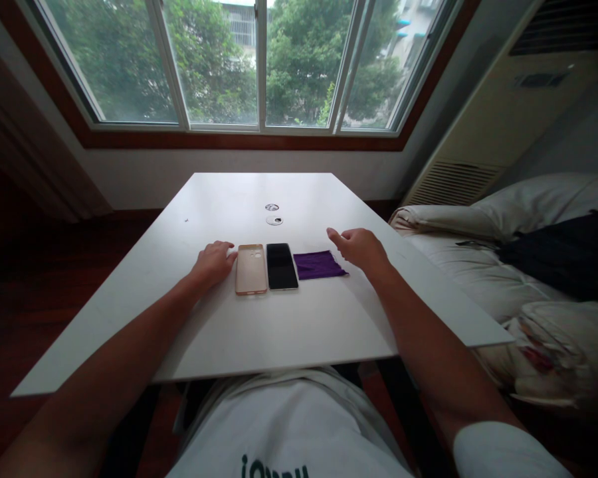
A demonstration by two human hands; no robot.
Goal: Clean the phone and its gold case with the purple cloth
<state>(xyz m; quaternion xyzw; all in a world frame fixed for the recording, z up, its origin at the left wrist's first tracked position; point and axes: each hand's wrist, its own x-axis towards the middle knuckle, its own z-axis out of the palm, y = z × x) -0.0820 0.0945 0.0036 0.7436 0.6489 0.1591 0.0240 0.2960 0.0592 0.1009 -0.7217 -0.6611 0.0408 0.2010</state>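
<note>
On the white table (pixel 299 332) three things lie in a row. The leftmost is a beige phone case (pixel 251 271) with a camera cut-out in its upper right. Beside it a smartphone (pixel 282 267) lies flat, its dark screen up. To the phone's right is a purple cloth (pixel 319 265), spread flat. My left hand (pixel 214 262) rests on the table just left of the case, fingers loosely bent and apart, holding nothing. Beyond the cloth's right end, my right hand (pixel 359 247) is closed with its fingers curled in; nothing shows in it.
Two small round pieces (pixel 274 220) lie farther back on the table. A tiny dark mark (pixel 186 220) is at the left. To the right is a cushioned seat (pixel 438 232) with dark fabric (pixel 568 255) on it. A window (pixel 259 66) stands behind the table.
</note>
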